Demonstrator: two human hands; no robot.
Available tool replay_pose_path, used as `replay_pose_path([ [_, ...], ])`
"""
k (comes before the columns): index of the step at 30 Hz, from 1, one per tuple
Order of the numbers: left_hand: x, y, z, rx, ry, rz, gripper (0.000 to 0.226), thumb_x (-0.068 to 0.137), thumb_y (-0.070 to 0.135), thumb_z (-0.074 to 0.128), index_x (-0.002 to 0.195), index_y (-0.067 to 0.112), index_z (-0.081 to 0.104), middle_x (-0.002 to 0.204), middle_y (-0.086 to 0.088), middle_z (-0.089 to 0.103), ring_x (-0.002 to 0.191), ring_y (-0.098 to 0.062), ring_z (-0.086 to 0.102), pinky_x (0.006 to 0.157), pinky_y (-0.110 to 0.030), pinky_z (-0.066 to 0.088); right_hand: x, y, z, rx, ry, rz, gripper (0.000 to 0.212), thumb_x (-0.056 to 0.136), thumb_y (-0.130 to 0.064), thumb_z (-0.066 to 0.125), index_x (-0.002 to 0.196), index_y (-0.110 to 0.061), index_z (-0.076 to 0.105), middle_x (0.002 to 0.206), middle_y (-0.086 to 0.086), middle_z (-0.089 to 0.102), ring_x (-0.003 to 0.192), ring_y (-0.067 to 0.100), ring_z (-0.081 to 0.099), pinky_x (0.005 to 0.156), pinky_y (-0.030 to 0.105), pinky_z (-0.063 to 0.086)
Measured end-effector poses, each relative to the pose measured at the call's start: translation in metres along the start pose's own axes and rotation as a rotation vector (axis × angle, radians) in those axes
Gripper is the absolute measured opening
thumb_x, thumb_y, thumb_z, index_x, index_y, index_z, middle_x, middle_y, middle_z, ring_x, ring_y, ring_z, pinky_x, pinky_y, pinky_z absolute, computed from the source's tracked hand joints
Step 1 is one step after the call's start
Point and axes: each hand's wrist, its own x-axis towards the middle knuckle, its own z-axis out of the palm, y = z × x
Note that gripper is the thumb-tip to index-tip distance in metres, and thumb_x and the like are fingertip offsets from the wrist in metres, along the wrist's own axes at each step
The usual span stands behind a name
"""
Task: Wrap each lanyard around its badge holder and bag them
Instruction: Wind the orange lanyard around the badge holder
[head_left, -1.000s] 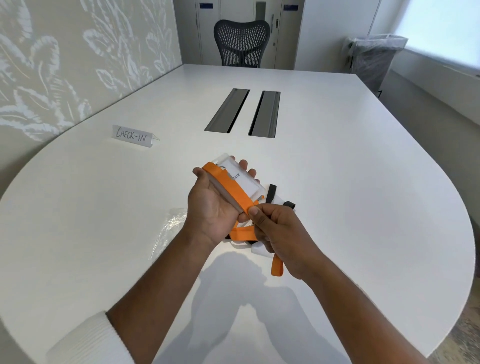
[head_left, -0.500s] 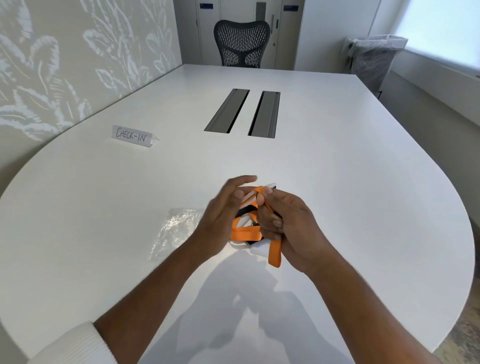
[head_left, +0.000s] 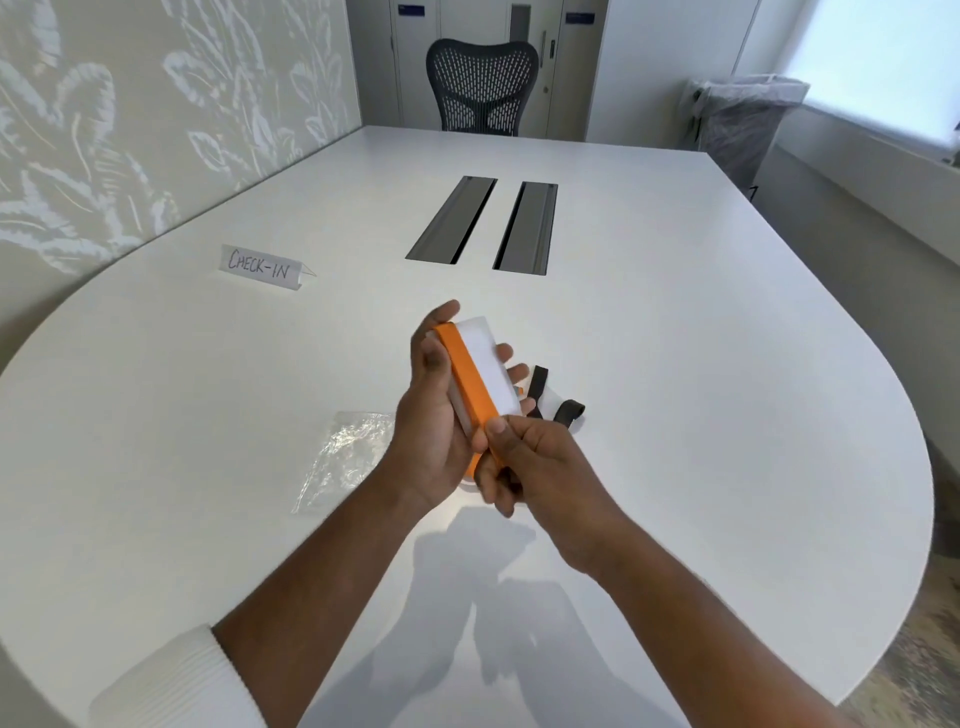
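My left hand (head_left: 434, 415) grips a clear badge holder (head_left: 491, 366) above the table, thumb on its far corner and fingers behind its right edge. An orange lanyard (head_left: 467, 382) runs lengthwise across the holder's face. My right hand (head_left: 535, 467) pinches the lanyard at the holder's near end, with more orange strap showing inside its curled fingers. A black lanyard (head_left: 553, 405) lies on the table behind my hands, partly hidden. A clear plastic bag (head_left: 345, 457) lies flat on the table to the left of my left wrist.
A folded paper sign reading CHECK-IN (head_left: 262, 267) stands at the far left of the white table (head_left: 727, 415). Two dark cable slots (head_left: 480, 223) sit in the table's middle. A mesh chair (head_left: 480, 85) and a lined bin (head_left: 743, 119) stand beyond the table.
The holder was turned over between my hands and is up again, with the orange lanyard drawn flat along its face. My right hand has pulled the strap toward the near end.
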Motion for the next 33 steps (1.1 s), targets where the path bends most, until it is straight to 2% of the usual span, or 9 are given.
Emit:
replay_pose_path([
  [6, 0.002, 0.007, 0.007, -0.119, 0.082, -0.042, 0.026, 0.106, 0.048, 0.037, 0.121, 0.032, 0.053, 0.112, -0.019, 0.065, 0.102, -0.037, 0.067, 0.095, -0.070, 0.051, -0.002, 0.000, -0.003, 0.040, 0.039, 0.070, 0.049, 0.107, -0.038, 0.052, 0.068, -0.013, 0.068, 0.055, 0.013, 0.066, 0.039, 0.017, 0.052, 0.046, 0.024, 0.046],
  [9, 0.001, 0.011, 0.009, -0.118, 0.058, -0.072, 0.016, 0.108, 0.024, 0.045, 0.124, 0.029, 0.047, 0.114, -0.020, 0.063, 0.100, -0.036, 0.069, 0.087, -0.064, 0.057, -0.004, 0.004, -0.004, 0.009, 0.040, 0.047, 0.054, 0.104, -0.044, 0.053, 0.059, -0.018, 0.068, 0.053, 0.011, 0.062, 0.042, 0.017, 0.050, 0.047, 0.022, 0.043],
  [14, 0.001, 0.014, 0.000, -0.196, 0.112, -0.125, 0.041, 0.102, -0.008, 0.041, 0.125, 0.027, 0.043, 0.110, -0.021, 0.064, 0.102, -0.037, 0.068, 0.065, -0.052, 0.063, -0.004, 0.014, -0.008, -0.330, 0.221, -0.027, 0.036, 0.096, -0.051, 0.066, 0.079, -0.019, 0.073, 0.075, -0.001, 0.075, 0.065, 0.017, 0.065, 0.062, 0.029, 0.052],
  [17, 0.001, 0.015, -0.004, -0.192, 0.155, -0.140, 0.041, 0.102, -0.009, 0.040, 0.122, 0.027, 0.043, 0.110, -0.021, 0.065, 0.104, -0.038, 0.067, 0.071, -0.052, 0.062, -0.006, 0.014, -0.014, -0.407, 0.449, -0.236, 0.022, 0.081, -0.038, 0.087, 0.092, -0.030, 0.071, 0.092, -0.009, 0.075, 0.083, 0.012, 0.069, 0.070, 0.027, 0.057],
  [20, -0.001, 0.012, -0.004, -0.161, 0.167, -0.172, 0.040, 0.101, -0.008, 0.041, 0.121, 0.028, 0.045, 0.117, -0.022, 0.061, 0.101, -0.037, 0.068, 0.090, -0.058, 0.054, -0.003, 0.009, -0.018, -0.548, 0.367, -0.502, 0.030, 0.078, -0.018, 0.090, 0.104, -0.028, 0.079, 0.109, -0.008, 0.072, 0.102, 0.012, 0.068, 0.080, 0.030, 0.058],
  [22, -0.003, 0.011, -0.002, -0.201, 0.183, -0.200, 0.035, 0.103, -0.004, 0.043, 0.117, 0.028, 0.047, 0.119, -0.023, 0.061, 0.097, -0.037, 0.069, 0.085, -0.053, 0.057, 0.000, 0.007, -0.020, -0.703, 0.329, -0.629, 0.027, 0.081, -0.011, 0.087, 0.104, -0.023, 0.083, 0.113, -0.005, 0.076, 0.111, 0.015, 0.068, 0.088, 0.039, 0.057],
  [27, -0.008, 0.007, -0.005, -0.261, 0.207, -0.235, 0.010, 0.106, 0.022, 0.051, 0.109, 0.015, 0.046, 0.095, -0.021, 0.068, 0.082, -0.033, 0.075, 0.068, -0.046, 0.064, 0.002, 0.010, -0.029, -0.963, 0.345, -0.970, 0.015, 0.089, -0.007, 0.080, 0.103, -0.008, 0.083, 0.103, 0.003, 0.081, 0.093, 0.026, 0.077, 0.074, 0.041, 0.061],
  [30, -0.014, -0.001, -0.016, 0.012, 0.207, -0.323, 0.044, 0.104, 0.044, 0.049, 0.110, 0.001, 0.057, 0.097, -0.019, 0.074, 0.087, -0.029, 0.076, 0.083, -0.049, 0.063, 0.000, 0.015, -0.032, -0.923, 0.426, -0.886, 0.015, 0.091, -0.010, 0.076, 0.105, -0.009, 0.081, 0.097, 0.001, 0.081, 0.085, 0.019, 0.077, 0.071, 0.037, 0.061],
  [33, -0.025, -0.014, -0.034, 0.498, 0.283, -0.348, 0.057, 0.102, 0.055, 0.045, 0.133, 0.008, 0.046, 0.132, -0.014, 0.059, 0.118, -0.026, 0.065, 0.100, -0.050, 0.055, -0.001, 0.021, -0.035, -0.465, 0.444, -0.421, 0.015, 0.091, -0.014, 0.079, 0.104, -0.020, 0.082, 0.095, -0.007, 0.082, 0.080, 0.009, 0.077, 0.076, 0.029, 0.062],
])
